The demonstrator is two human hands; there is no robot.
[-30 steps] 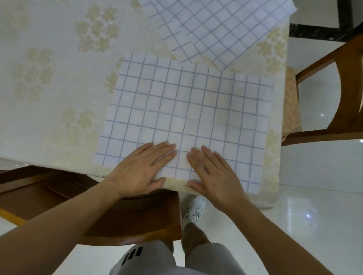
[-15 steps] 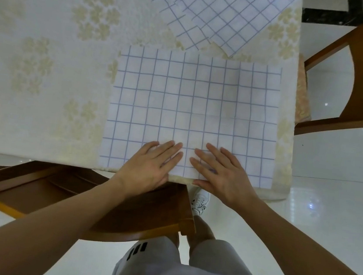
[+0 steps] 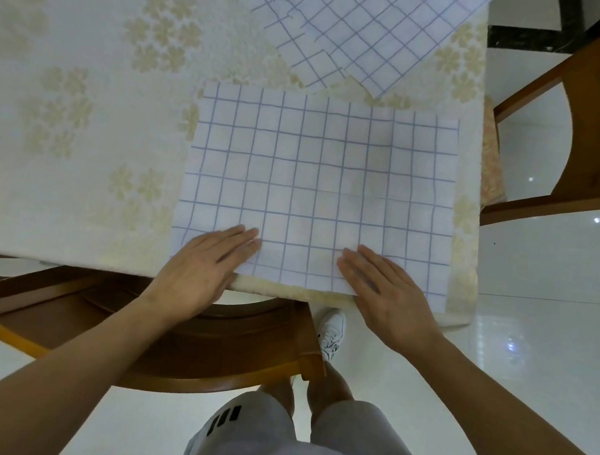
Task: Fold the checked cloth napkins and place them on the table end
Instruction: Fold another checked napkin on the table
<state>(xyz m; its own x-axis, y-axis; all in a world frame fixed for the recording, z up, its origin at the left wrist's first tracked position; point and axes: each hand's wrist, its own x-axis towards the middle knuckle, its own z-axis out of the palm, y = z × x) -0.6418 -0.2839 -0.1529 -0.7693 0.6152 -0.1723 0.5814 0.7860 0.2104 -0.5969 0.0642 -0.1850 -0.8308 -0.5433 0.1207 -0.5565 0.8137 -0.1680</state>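
A white napkin with a blue check [image 3: 318, 188] lies flat and square on the table's near right corner. My left hand [image 3: 202, 272] presses flat on its near left part, fingers straight. My right hand [image 3: 384, 294] presses flat on its near right part. The two hands are apart, with bare checked cloth between them. Behind this napkin lies a pile of more checked napkins [image 3: 354, 18], turned at an angle and reaching the top of the view.
The table wears a cream cloth with pale gold flowers [image 3: 79, 105]. A wooden chair [image 3: 149, 333] stands under the near edge, and another chair [image 3: 596, 142] stands at the right end. Glossy white floor lies to the right.
Both hands have slid apart along the napkin's near edge, the left one leftward and the right one rightward. They lay side by side in the middle before.
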